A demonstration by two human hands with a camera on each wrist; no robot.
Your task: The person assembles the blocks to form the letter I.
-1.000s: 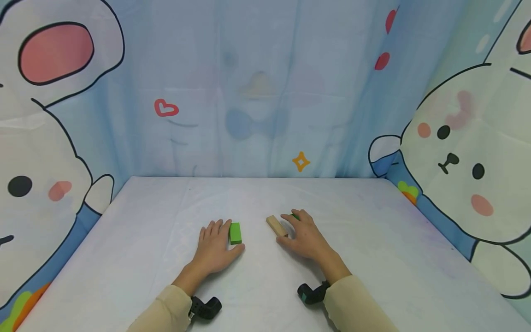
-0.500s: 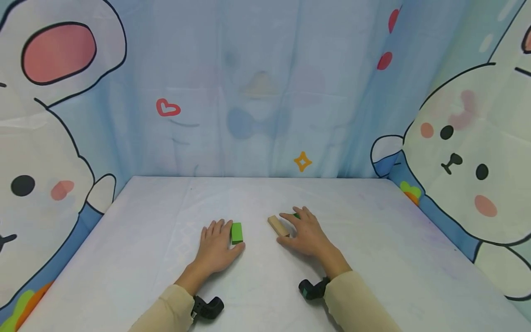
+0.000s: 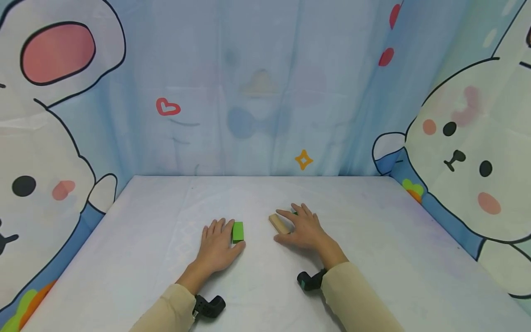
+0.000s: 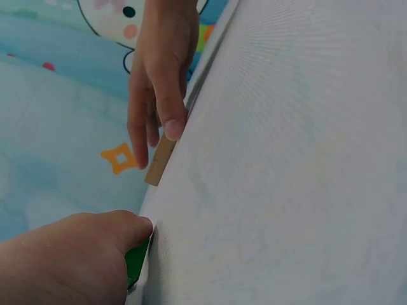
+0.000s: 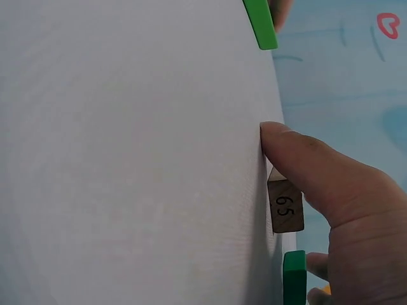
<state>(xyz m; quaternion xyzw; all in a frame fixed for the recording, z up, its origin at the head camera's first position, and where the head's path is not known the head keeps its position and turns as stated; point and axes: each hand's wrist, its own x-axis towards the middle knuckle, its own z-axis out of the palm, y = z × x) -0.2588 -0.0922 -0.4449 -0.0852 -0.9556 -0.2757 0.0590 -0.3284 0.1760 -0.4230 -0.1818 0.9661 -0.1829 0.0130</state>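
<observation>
My left hand [image 3: 215, 249] lies flat on the white table with straight fingers. A bright green block [image 3: 238, 232] stands just right of it, between index finger and thumb; whether they touch it I cannot tell. My right hand [image 3: 304, 233] hovers with thumb and index finger spread around a plain wooden block [image 3: 279, 224], apart from each other. In the right wrist view the wooden block's end [image 5: 286, 204] bears the printed number 65, with the thumb in front. Beyond it stands a darker green block [image 5: 294, 278] near the fingertips, mostly hidden by the hand in the head view.
The white-covered table [image 3: 265, 290] ends at a blue curtain [image 3: 265, 83] printed with cartoon rabbits. A black wrist camera [image 3: 210, 306] sits at the left sleeve, and another black camera [image 3: 310, 280] at the right.
My right hand has shifted slightly away and its index finger has moved up a little over the blocks. My left hand stays in place, apart from slight camera motion.
</observation>
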